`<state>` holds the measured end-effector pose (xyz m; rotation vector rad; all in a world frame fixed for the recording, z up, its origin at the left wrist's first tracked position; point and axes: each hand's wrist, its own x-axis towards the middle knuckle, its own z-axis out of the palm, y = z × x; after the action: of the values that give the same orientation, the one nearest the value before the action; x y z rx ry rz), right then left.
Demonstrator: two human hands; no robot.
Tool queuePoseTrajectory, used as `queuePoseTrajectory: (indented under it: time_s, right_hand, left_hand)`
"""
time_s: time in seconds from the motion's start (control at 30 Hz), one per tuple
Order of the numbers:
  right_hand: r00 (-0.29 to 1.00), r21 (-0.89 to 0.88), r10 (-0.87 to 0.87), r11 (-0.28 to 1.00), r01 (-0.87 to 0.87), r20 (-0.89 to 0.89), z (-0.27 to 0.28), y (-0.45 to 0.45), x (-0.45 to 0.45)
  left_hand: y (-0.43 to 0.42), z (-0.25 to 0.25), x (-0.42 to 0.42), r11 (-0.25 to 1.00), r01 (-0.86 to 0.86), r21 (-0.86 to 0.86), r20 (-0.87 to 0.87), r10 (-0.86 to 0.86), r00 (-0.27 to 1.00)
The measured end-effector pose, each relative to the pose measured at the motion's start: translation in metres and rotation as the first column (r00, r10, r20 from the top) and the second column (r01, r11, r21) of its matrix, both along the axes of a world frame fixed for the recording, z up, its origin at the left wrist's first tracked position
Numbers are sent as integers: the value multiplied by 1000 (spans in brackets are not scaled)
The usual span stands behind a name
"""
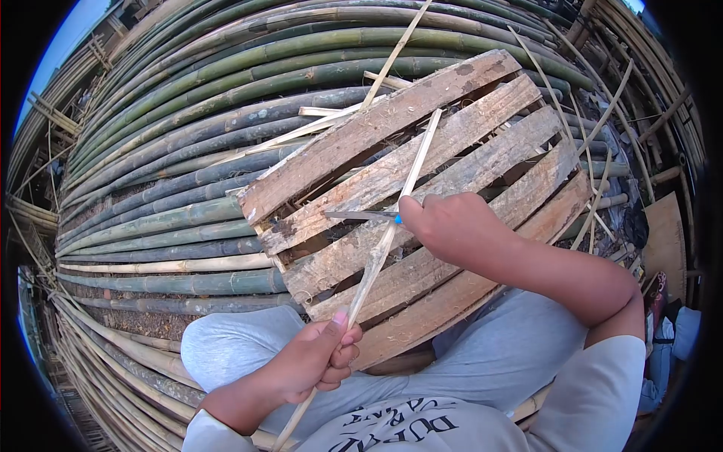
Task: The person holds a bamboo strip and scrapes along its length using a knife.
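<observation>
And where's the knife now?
Near the middle of the head view: the knife is in the right hand, blade pointing left over the wooden slats, handle end by the pale strip.

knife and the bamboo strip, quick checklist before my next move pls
1. Left hand gripping the bamboo strip: ok, closed around its lower part.
2. Right hand holding the knife: ok, closed at its blue end.
3. Left hand clear of the knife: ok, well below it.
4. Knife over the slatted wooden platform, not the legs: ok.
5. Bamboo strip resting on the slats: cannot tell.
6. Knife sharp: cannot tell.
</observation>
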<state>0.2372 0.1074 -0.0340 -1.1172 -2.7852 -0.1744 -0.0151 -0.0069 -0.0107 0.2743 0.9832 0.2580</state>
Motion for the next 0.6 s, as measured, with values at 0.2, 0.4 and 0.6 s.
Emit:
queuePoseTrajectory:
  time_s: [0.2, 0.4, 0.6]
  right_hand:
    - [976, -46, -213, 976, 215, 40, 3, 12, 14]
    - [948, -168, -312, 933, 319, 68, 1, 25, 37]
    - [963, -97, -265, 958, 270, 54, -5, -3, 20]
  left_hand:
    - [-6, 6, 4, 999, -17, -37, 8, 17, 1000]
    - [-12, 1, -1, 999, -10, -39, 33, 11, 999]
    - [-15, 9, 1, 997, -10, -74, 29, 12, 1000]
